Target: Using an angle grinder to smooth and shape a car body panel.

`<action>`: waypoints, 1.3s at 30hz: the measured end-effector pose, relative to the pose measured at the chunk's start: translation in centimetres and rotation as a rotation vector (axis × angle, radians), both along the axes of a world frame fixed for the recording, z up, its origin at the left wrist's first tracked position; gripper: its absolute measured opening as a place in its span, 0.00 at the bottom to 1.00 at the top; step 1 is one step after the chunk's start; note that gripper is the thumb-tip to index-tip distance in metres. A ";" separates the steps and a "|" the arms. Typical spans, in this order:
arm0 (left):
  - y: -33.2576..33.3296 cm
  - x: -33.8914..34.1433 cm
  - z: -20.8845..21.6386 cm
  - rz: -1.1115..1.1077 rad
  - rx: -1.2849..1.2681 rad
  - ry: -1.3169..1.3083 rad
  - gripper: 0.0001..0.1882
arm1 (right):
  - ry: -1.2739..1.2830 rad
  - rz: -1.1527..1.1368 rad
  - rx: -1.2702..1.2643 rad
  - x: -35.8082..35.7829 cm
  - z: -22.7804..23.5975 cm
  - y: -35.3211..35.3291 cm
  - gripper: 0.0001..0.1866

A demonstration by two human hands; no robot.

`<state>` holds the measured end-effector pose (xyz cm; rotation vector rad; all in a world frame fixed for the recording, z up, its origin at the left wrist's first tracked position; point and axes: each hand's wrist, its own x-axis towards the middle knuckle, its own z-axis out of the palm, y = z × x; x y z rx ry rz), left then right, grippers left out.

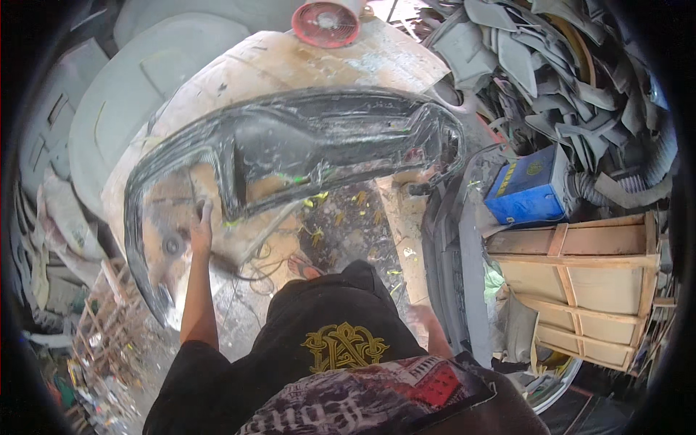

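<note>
The left hand is over the gap inside the left end of the black bumper, fingers pointing away from the body; they are too small and blurred to tell how far open it is, or whether it has hold of anything. The right hand hangs low near the hip, mostly hidden, so its grip cannot be told either.

The bumper lies across the tabletop, ahead of the person, its long curve turned away. It is in one piece. Pale streaks and dust cover much of it, and bits of green cling to its inner edge, so I judge the work on it to be unfinished; how much is left I cannot tell.

The tabletop is tan, worn and blotched with white. A dark ring sits within the bumper's left end, and a red fan stands at the far edge. Yellow scraps litter the dirty floor. Grey panels are heaped at the far right, above a blue box with a ribbed hose and a wooden crate. Large pale panels lean on the left.
</note>
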<state>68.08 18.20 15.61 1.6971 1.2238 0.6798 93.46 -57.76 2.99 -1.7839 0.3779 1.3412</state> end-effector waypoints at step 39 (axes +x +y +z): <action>0.4 13.8 1.9 0.869 -0.374 0.108 0.48 | 0.065 0.183 0.630 31.5 12.3 88.0 0.28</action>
